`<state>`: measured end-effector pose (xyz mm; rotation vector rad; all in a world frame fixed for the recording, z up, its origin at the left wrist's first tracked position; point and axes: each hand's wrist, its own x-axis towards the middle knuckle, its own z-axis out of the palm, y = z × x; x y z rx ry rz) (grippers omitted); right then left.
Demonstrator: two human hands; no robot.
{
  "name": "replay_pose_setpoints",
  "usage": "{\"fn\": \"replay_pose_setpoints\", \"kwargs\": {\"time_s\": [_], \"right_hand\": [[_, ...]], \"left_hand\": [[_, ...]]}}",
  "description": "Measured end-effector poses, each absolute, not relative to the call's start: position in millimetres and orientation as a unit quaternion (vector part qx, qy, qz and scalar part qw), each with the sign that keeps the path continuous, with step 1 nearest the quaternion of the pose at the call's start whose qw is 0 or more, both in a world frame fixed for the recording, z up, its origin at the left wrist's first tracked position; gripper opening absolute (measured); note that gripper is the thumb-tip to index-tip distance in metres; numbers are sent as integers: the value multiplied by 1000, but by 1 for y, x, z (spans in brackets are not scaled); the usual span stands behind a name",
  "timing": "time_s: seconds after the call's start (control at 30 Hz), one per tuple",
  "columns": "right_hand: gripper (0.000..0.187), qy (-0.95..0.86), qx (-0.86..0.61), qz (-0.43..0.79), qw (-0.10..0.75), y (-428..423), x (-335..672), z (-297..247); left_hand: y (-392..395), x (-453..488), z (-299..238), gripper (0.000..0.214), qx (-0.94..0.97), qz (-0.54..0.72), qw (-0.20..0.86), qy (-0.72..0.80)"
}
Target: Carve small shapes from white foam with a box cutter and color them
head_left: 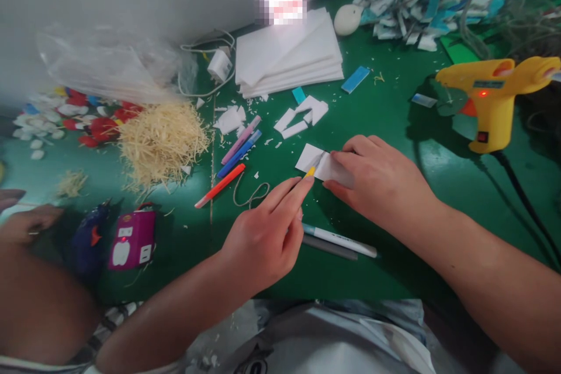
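My left hand (pixel 265 234) is closed around a slim craft knife with a yellow part (pixel 311 171) showing past the fingertips. Its thin blade lies against a small white sheet piece (pixel 307 158), paper or foam. The right-hand end of that piece is pinched by my right hand (pixel 379 172), whose thumb and fingers partly cover it. Below the knife, a white marker (pixel 346 241) and a dark grey stick (pixel 333 246) lie beside my left hand. Beyond the piece are several white cut strips (pixel 294 128).
Orange (pixel 220 185), blue (pixel 239 153) and pink pens (pixel 241 140) lie left of centre. A yellow glue gun (pixel 495 93) stands at right, its cord trailing forward. Stacked white sheets (pixel 289 58) are at the back. Straw shreds (pixel 162 143) and another person's hand (pixel 30 222) are left.
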<state>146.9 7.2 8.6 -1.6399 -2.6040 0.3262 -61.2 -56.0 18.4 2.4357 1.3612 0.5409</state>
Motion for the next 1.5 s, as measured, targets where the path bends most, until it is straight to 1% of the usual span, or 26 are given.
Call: {"fn": "replay_pose_setpoints", "kwargs": {"time_s": [0.13, 0.4, 0.57, 0.77, 0.97, 1.13, 1.33, 1.5], "right_hand": [[22, -846, -524, 90, 34, 7, 148, 6], [24, -836, -538, 104, 10, 7, 146, 9], [20, -849, -521, 82, 38, 6, 148, 7], [20, -847, -524, 86, 28, 6, 148, 5], [23, -845, -525, 85, 51, 3, 145, 6], [27, -836, -539, 106, 14, 1, 140, 12], [27, -843, -528, 98, 23, 1, 139, 13], [26, -846, -525, 81, 46, 1, 140, 8]], "left_hand": [[-56, -58, 18, 41, 846, 179, 153, 479], [-58, -57, 17, 39, 854, 173, 135, 471], [-58, -57, 19, 40, 851, 169, 143, 476], [-57, -54, 23, 45, 842, 122, 154, 503], [-58, -47, 24, 50, 844, 78, 127, 516], [-59, -47, 26, 47, 855, 90, 101, 501], [-64, -52, 33, 46, 861, 92, 95, 491], [-70, -55, 35, 46, 864, 87, 79, 490]]}}
